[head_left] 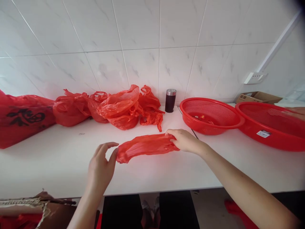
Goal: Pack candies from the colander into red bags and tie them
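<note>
A thin red plastic bag (146,145), gathered lengthwise, is stretched between my two hands just over the white table. My right hand (184,140) is closed on its right end, fingers bunched into the film. At the left end, the thumb and forefinger of my left hand (102,162) pinch the bag's edge, while the other fingers curl behind. Beyond it, several red plastic bags (121,109) lie bunched against the wall. What they contain is hidden.
A dark tumbler (170,101) stands by the wall. Right of it are a red colander (212,127) with small items inside and a larger red basket (281,140), where another person's hand (296,113) shows. A torn cardboard box (57,213) sits below the table's front edge.
</note>
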Motion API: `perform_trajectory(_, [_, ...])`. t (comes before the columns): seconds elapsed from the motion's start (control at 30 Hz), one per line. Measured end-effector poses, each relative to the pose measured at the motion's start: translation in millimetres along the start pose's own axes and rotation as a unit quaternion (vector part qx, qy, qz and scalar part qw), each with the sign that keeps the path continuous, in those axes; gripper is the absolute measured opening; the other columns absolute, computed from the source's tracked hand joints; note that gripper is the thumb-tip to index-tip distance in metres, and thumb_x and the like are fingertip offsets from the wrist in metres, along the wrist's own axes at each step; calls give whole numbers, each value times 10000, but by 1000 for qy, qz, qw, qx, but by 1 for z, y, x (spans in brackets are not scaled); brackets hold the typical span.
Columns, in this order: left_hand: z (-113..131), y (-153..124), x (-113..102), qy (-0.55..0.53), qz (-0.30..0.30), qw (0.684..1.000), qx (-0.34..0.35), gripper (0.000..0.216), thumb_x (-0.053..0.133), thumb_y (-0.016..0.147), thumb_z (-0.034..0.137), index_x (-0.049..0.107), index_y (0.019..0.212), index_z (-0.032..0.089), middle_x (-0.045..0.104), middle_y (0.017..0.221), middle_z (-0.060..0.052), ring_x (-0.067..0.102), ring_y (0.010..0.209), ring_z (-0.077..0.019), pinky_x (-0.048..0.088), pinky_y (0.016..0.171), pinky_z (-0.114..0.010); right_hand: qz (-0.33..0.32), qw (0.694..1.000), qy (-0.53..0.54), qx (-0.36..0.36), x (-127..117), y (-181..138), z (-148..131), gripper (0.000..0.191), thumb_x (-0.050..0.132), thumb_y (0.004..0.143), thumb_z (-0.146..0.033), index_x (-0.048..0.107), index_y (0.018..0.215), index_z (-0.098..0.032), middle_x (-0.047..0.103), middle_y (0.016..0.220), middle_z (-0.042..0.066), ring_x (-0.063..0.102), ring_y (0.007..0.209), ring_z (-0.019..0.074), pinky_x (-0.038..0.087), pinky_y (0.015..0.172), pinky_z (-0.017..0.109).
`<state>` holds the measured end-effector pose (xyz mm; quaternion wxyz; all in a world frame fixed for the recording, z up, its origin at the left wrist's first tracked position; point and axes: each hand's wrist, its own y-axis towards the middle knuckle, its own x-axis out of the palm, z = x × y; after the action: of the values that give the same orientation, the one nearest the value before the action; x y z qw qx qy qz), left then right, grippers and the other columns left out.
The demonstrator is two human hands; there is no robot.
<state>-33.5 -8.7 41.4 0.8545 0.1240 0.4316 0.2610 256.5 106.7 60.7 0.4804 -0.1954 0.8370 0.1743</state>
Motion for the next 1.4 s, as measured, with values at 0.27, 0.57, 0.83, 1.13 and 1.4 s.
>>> perform_trajectory(0.27, [66, -27, 47, 98, 46, 965, 238, 154, 594, 849, 283, 729, 918, 256, 343, 1500, -70, 173, 1419, -403, 190, 1104, -606, -127, 973, 186, -48, 2, -5, -24, 470, 512, 794, -133, 532, 1235, -293, 653, 1087, 20, 619, 823, 157, 480, 675, 243])
perform_trajectory(0.57, [-6, 32, 80, 298, -119, 933, 162, 287, 503, 784, 76, 753, 881, 177, 260, 1560, -102, 218, 1400, -423, 319, 1019, -585, -203, 959, 180, -85, 3, -25, 21, 561, 413, 682, -21, 722, 1065, -290, 587, 1005, 16, 590, 814, 131, 472, 715, 230])
perform_trajectory(0.83, [22, 35, 51, 12, -296, 953, 55, 581, 382, 717, 67, 644, 1196, 265, 669, 1157, -33, 641, 827, -197, 483, 717, -298, 143, 987, -77, 1, -21, -24, 48, 363, 537, 816, -152, 683, 1132, -253, 544, 1156, 89, 570, 1017, 226, 455, 915, 377])
perform_trajectory(1.13, [39, 19, 26, -214, -382, 895, -86, 376, 554, 808, 510, 697, 872, 169, 578, 661, -12, 489, 599, -144, 359, 529, -237, 9, 963, -228, -144, 19, -36, -1, 355, 588, 814, -130, 661, 1159, -167, 666, 1018, 111, 577, 1004, 263, 444, 907, 418])
perform_trajectory(1.4, [-2, 20, 32, -416, -229, 847, -237, 340, 775, 672, 428, 675, 871, 171, 625, 810, -12, 535, 695, -129, 433, 597, -211, -248, 962, -90, -72, 11, -47, 16, 685, 692, 687, -328, 525, 1350, -310, 363, 1493, 66, 400, 1314, 307, 378, 1025, 426])
